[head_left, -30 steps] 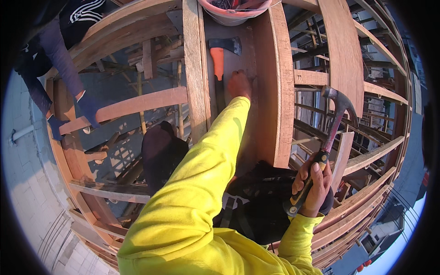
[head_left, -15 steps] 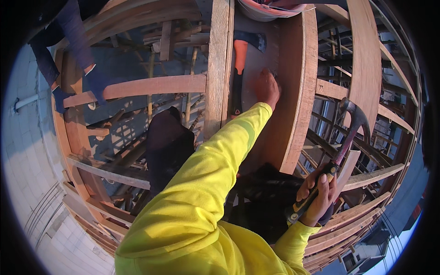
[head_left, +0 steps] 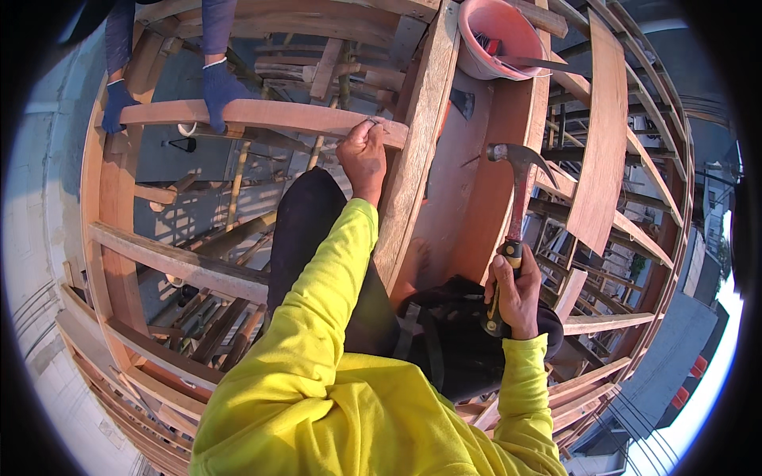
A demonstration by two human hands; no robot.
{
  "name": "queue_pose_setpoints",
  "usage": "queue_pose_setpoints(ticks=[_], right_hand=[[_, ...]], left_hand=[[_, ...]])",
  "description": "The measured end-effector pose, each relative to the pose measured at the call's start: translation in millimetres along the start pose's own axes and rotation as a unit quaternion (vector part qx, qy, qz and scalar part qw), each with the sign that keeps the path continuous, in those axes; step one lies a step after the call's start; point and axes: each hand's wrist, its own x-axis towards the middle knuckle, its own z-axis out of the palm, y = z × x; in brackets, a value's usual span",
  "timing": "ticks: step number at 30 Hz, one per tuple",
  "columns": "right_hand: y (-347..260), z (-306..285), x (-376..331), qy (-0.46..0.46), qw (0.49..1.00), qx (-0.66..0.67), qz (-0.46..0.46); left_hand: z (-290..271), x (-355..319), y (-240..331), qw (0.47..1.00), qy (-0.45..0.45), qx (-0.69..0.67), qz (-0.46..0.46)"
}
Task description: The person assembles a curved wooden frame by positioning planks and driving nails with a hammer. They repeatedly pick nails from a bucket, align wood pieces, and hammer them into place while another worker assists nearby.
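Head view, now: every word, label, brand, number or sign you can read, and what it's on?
None readable.
Hammer in the right hand: round yellow spots on the handle; any marking there is too small to read.
Bucket: no lettering visible.
Board at the left hand: no lettering visible.
Red objects, far right: too small to tell.

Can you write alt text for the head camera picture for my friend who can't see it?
A person in a yellow top holds a claw hammer in the right grip, while the left grip is at one end of a wooden beam. Another person's blue gloves are on the same beam. A pink bucket is farther ahead.
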Motion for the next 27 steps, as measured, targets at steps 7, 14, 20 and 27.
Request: queue_pose_setpoints(ticks=[7,14,20,27], right_hand=[[-39.6,19.8,44.9,-0.081,0.931,-0.324,-0.148],[-77.3,61.1,93.7,-0.158,0.858,-0.411,-0.266],[-85.5,70.6,121.6,-0.208,0.787,-0.496,-0.301],[-94.1,68.6,121.3,-0.225,0.735,-0.579,-0.272]], left_hand=[[4.3,-3.1,11.1,0.999,-0.018,0.022,0.017],[2.2,-0.5,-0.1,0.998,-0.028,0.029,0.054],[-0.9,0.3,12.5,0.986,-0.033,0.142,0.078],[-0.8,-2.4,19.9,0.989,-0.033,0.126,0.069]])
